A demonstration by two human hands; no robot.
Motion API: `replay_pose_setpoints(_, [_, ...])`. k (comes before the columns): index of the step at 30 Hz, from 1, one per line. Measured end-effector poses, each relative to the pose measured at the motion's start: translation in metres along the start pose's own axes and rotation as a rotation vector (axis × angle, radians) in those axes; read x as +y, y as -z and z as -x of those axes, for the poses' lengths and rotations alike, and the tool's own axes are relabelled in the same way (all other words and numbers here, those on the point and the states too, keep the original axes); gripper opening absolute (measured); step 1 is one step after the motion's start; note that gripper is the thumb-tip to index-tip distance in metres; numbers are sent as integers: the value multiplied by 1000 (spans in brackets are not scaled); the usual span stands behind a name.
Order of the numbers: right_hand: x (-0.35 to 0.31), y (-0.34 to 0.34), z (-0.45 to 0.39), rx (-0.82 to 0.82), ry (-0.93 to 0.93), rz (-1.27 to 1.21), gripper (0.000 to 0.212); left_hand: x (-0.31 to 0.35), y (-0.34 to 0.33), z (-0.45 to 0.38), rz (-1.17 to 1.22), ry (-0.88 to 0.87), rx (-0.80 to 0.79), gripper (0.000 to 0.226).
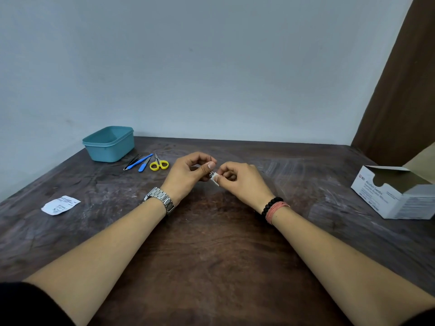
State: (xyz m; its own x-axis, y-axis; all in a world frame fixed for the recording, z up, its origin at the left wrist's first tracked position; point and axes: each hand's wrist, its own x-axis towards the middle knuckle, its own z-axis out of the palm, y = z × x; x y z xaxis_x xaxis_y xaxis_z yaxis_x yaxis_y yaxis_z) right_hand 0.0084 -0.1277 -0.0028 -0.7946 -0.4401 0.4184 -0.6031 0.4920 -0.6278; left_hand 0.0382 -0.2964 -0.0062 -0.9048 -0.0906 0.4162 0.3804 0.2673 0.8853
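1. Left hand [188, 171], at the centre of the frame, has its fingers curled, with thumb and forefinger pinching a thin metal tool [210, 158]; only the tool's slim tip shows, above the thumbnail, so I cannot tell what kind of tool it is.
2. Right hand [240, 180], just right of the left hand and nearly touching it, is curled too, its fingertips pinching a small white swab [215, 180].
3. That swab sits between the two hands, just below the left thumb and against the lower part of the tool.
4. Both hands are held over the dark wooden table [211, 243], slightly above centre frame.
5. A metal watch [160, 199] is on the left wrist, and black beads with a red thread band [274, 208] are on the right.
6. Left of the hands lie yellow scissors [159, 164], a blue-handled tool [145, 163] and black tweezers [131, 162], side by side.
7. Behind them, by the wall, stands an open teal container [109, 147].
8. A torn white wrapper [60, 205] lies at the left of the frame.
9. At the right edge stands an open BD alcohol swab box [397, 194].
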Motion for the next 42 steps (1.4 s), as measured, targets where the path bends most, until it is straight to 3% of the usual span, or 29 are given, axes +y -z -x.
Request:
replay_pose_setpoints(12, [-1,2,-2,55,109,28,15,0,0,0,157,83,44,7])
replay_pose_setpoints(25, [3,3,-3,78,1,-217,9,7,1,2,353,156,41,10])
replay_pose_setpoints(32, [-3,2,-2,165,92,-243,11,6,1,3,348,126,-5,9])
replay_pose_setpoints(42, [-1,3,-2,166,113,-217,8,3,0,2,357,103,6,10])
